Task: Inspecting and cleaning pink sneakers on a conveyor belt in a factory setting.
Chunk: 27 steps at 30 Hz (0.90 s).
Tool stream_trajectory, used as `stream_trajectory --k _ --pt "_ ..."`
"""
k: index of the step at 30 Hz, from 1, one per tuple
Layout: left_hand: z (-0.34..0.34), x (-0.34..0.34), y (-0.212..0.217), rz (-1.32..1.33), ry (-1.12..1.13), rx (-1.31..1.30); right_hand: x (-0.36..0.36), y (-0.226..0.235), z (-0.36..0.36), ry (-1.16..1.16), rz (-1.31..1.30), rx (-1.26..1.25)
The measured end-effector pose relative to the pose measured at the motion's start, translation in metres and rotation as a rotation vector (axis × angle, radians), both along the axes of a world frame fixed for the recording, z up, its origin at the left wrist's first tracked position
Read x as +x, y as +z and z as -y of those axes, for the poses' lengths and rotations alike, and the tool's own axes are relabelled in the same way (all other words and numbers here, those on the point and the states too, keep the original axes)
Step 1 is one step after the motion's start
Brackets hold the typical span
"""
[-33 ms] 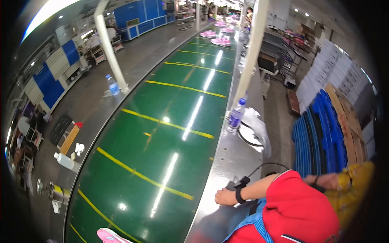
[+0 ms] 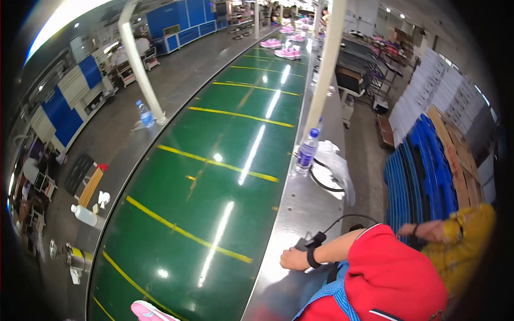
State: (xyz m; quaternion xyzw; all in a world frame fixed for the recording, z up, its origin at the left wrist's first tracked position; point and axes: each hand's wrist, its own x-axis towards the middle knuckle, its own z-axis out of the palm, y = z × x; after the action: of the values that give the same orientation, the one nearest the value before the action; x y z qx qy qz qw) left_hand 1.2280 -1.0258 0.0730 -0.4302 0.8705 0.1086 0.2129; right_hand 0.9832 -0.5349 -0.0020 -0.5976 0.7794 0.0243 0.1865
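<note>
At the near edge of the steel counter (image 2: 300, 203), the left hand (image 2: 294, 259) lies with its fingers (image 2: 285, 262) curled together on the metal. I cannot tell if something small is under them. A black band is around the wrist, and a black cable (image 2: 342, 218) loops on the counter just beside the forearm. The right hand is not seen. A hand in a yellow sleeve (image 2: 425, 230) is further right, behind the red sleeve (image 2: 391, 278); whose hand it is I cannot tell.

Further along the counter stands a clear water bottle (image 2: 307, 151) with a blue label, upright, and a crumpled clear plastic bag (image 2: 336, 163) lies just beside it. A white post (image 2: 327, 69) rises from the counter behind the bottle.

Left of the counter runs the wide green conveyor belt (image 2: 214, 176) with yellow cross lines. Most of the belt is open; a pink shoe (image 2: 145, 311) is at its lower end and more pink shoes (image 2: 284, 49) are at the far end.

Right of the counter, past a narrow aisle, stand stacked blue pallets (image 2: 420, 176), brown flat boards (image 2: 455, 155) and white boxes (image 2: 423, 96). On the far side of the belt are another bottle (image 2: 144, 113), a second white post (image 2: 138, 64) and blue cabinets (image 2: 176, 21).
</note>
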Motion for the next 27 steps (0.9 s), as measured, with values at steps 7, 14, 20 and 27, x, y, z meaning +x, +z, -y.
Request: stream_trajectory --k 7,14,20,27 --pt "-0.169 -0.003 0.071 -0.19 0.048 0.25 0.003 -0.016 -0.013 -0.068 0.04 -0.01" --pt "-0.373 -0.042 0.161 -0.311 0.198 0.535 -0.01 0.028 -0.088 -0.125 0.611 -0.169" --pt "-0.499 -0.159 0.2 -0.349 0.233 0.81 -0.055 0.036 -0.247 -0.245 0.751 -0.462" --pt "-0.622 -0.267 0.235 -0.273 -0.139 0.819 -0.077 0.046 -0.411 -0.64 0.725 -0.501"
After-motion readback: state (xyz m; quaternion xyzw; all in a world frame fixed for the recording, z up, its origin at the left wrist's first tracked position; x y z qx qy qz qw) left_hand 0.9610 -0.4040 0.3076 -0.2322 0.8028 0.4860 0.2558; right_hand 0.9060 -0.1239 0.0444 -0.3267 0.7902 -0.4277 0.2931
